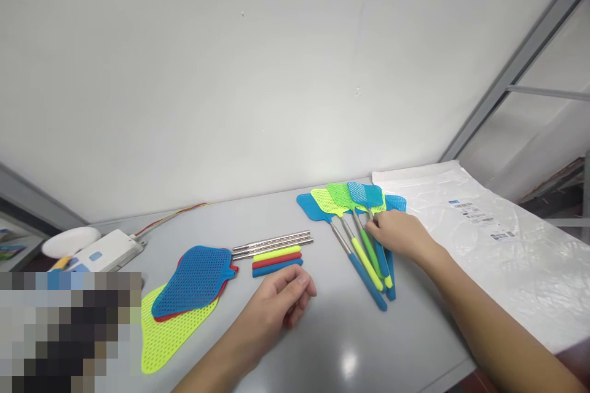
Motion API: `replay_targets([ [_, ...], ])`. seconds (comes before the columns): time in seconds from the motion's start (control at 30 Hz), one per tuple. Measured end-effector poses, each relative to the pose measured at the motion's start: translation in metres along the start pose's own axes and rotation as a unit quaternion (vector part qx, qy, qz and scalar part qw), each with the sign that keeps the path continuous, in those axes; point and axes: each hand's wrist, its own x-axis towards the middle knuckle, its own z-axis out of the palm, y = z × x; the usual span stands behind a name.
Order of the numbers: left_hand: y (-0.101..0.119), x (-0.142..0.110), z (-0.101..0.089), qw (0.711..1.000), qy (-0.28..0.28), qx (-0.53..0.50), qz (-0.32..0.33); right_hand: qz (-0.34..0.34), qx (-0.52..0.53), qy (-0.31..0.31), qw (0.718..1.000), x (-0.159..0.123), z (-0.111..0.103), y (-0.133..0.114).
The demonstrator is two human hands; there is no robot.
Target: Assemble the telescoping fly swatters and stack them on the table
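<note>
My right hand [397, 231] pinches the metal shaft of a blue fly swatter [366, 194], which lies on top of a fanned group. Several more assembled swatters are in that group, among them a green swatter [366, 245], a yellow swatter [364, 261] and a blue swatter [366, 279]. My left hand [288, 296] rests above the table with its fingers loosely curled and nothing visible in them. Just beyond it lie a yellow handle [276, 253], a red handle [276, 261] and a blue handle [271, 269]. Metal rods [274, 241] lie behind these.
Loose swatter heads overlap on the left: a blue head [193, 279], a red head [168, 317] and a yellow head [170, 338]. White plastic wrapping [465, 245] covers the right side. A white box [108, 252] with wires and a white oval item [71, 241] stand at the left.
</note>
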Motion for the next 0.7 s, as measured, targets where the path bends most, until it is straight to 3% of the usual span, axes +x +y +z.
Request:
replay_targets([
  [0.37,-0.003,0.000,-0.001,1.000,-0.014,-0.016,0.020,-0.014,0.019,0.022,0.999,-0.006,-0.001,0.006],
  [0.5,0.001,-0.003,-0.003,0.994,0.031,0.082,0.070,-0.003,0.014,0.066,0.998,-0.013,-0.009,-0.001],
  [0.57,0.004,-0.006,-0.003,0.964,0.069,0.221,0.130,-0.029,0.000,0.092,0.995,-0.018,-0.012,-0.014],
  [0.7,0.006,-0.010,-0.004,0.828,0.075,0.493,0.256,-0.181,-0.046,0.102,0.977,-0.026,-0.014,-0.056],
])
